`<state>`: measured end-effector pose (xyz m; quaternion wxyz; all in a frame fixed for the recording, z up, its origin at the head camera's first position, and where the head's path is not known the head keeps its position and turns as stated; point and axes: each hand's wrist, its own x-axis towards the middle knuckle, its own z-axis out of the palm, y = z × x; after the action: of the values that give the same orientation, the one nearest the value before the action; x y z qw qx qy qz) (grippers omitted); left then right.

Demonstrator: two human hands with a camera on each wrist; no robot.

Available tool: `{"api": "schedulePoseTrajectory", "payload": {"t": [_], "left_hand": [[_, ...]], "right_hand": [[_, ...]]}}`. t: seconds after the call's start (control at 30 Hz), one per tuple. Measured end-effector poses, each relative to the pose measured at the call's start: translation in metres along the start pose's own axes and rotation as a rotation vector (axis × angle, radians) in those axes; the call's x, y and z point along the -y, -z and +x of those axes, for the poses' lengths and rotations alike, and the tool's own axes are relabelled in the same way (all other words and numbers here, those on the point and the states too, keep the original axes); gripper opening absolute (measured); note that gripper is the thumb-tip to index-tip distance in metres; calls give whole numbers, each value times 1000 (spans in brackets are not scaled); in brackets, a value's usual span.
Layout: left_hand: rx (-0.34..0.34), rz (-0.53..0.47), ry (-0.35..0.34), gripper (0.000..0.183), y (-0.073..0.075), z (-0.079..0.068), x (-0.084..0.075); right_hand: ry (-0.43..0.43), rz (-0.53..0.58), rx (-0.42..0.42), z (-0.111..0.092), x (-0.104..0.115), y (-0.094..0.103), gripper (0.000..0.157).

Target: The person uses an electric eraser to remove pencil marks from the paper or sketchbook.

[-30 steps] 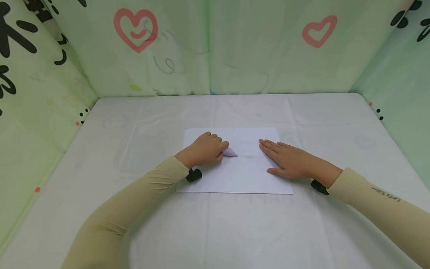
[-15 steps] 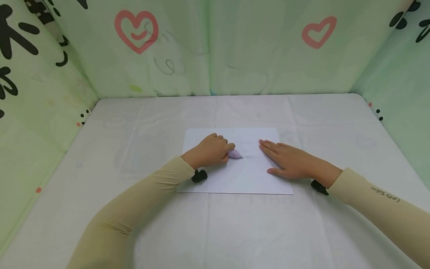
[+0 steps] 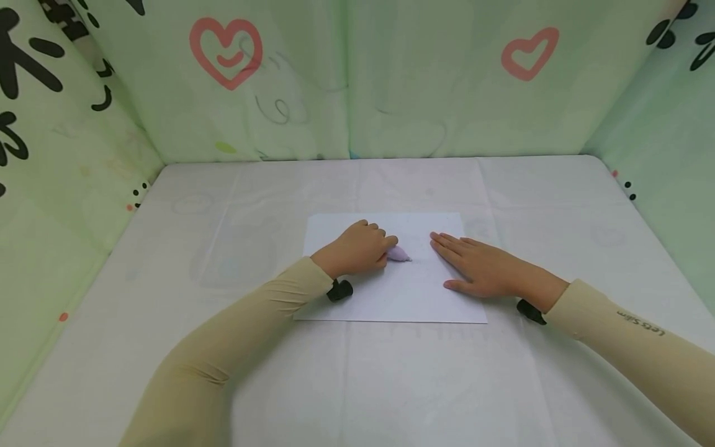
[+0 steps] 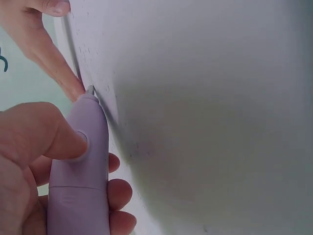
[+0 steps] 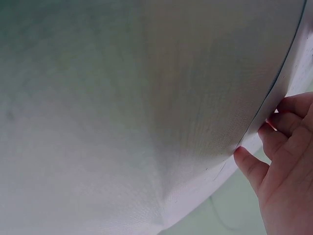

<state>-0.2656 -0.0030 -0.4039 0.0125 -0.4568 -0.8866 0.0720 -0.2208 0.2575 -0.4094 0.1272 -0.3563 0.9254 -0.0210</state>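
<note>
My left hand (image 3: 359,249) grips a lilac pen-shaped electric eraser (image 3: 399,254) above a white sheet of paper (image 3: 385,301). In the left wrist view, my thumb lies on the round button of the eraser (image 4: 83,171) and the fingers curl round its far side. Its narrow tip points right, at or just above the paper; contact cannot be made out. Small dark specks (image 4: 138,146) are scattered over the sheet. My right hand (image 3: 483,267) rests flat on the sheet's right side, fingers extended and thumb spread. The right wrist view shows its fingertips along the paper's edge.
A white cloth (image 3: 357,385) with fold creases covers the table under the sheet. Pale green printed panels (image 3: 424,81) stand round the back and both sides. Each wrist carries a black camera mount, such as the left mount (image 3: 339,290).
My left hand has slid right across the paper with the eraser, dipping slightly towards me midway and then rising again. My right hand has stayed in place.
</note>
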Motion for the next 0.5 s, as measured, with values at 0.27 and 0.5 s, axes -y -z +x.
{"api": "schedulePoseTrajectory", "payload": {"t": [0.27,0.5], "left_hand": [[29,-14,-7,14,4,2,-3],[56,-41,-23,18,8,4,-5]], "right_hand": [[-9,-4,15,1,0,1,74],[-2,0,7,0,1,2,74]]}}
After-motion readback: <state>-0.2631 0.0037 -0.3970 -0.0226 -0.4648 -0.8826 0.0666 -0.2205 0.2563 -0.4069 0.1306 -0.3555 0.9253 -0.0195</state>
